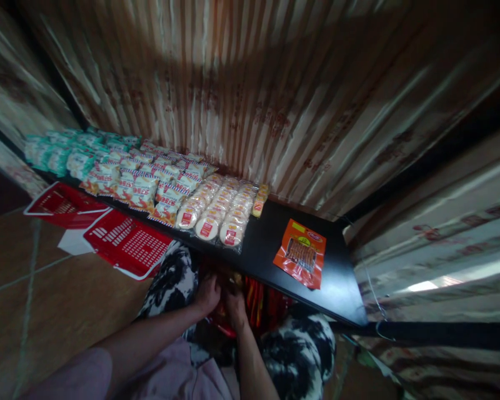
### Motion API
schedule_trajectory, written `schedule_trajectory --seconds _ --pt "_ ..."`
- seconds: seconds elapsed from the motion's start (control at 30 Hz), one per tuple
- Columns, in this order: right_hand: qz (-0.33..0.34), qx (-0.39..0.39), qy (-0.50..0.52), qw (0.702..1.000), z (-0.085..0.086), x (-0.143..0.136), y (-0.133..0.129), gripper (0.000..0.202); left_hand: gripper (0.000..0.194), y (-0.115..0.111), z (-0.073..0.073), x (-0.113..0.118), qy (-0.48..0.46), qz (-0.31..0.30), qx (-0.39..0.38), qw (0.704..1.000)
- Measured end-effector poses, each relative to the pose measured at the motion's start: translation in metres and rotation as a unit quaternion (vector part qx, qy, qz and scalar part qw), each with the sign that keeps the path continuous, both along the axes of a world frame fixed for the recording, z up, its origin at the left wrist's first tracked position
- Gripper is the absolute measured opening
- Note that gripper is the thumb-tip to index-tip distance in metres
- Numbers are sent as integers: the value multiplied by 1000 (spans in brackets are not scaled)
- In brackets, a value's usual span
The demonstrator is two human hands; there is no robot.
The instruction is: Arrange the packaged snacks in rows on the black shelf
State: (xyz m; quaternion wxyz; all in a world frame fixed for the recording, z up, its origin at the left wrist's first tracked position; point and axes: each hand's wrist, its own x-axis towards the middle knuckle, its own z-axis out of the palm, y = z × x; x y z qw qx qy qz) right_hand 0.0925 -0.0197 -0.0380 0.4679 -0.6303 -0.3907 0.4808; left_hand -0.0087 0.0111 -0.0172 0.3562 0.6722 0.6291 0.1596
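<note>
My left hand (208, 293) and my right hand (235, 306) are close together between my knees, just below the shelf's front edge. Both look curled over the dark contents of a red basket (225, 331). Something brownish and shiny lies at their fingertips, too dim to make out. Red and orange packets (256, 303) fill the basket's right side. On the black shelf (258, 244) above, round white packaged crackers (208, 225) lie in overlapping rows, with a small yellow packet (259, 201) beside them. An orange snack bag (302, 253) lies flat farther right.
White-and-orange snack packets (137, 186) and green-and-white packets (81, 158) crowd the shelf's left part. Red printed sheets (127, 241) hang at its front left edge. A striped curtain (233, 83) rises behind. A dark metal bar (441, 334) runs off at the right.
</note>
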Motion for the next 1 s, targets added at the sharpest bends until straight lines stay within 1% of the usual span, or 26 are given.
schedule_trajectory --seconds 0.13,0.2,0.33,0.43,0.57,0.7,0.87,0.93,1.0 --pt "-36 -63 84 994 13 -3 -8 42 42 0 11 -4 -35 24 -28 999" --pt "-59 -85 121 987 17 -4 -10 48 40 1 14 -7 -44 20 -36 998" --pt "-88 -88 146 981 22 -6 -12 51 30 1 13 -10 -77 8 -40 996" --pt "-96 -98 158 978 23 -7 -13 51 27 -1 11 -12 -102 16 -38 994" --pt "-117 -99 187 970 26 -10 -16 49 26 -5 13 -12 -126 26 -26 991" --pt "-138 -89 209 964 30 -10 -19 40 28 -11 16 -11 -136 27 -13 990" --pt "-156 -88 217 960 35 -9 -21 40 32 -16 17 -8 -136 27 -11 990" --pt "-152 -93 215 960 35 -8 -21 41 39 -17 16 -7 -133 33 -14 990" --pt "-143 -95 214 962 34 -8 -20 41 53 -17 14 -7 -132 39 -18 990"
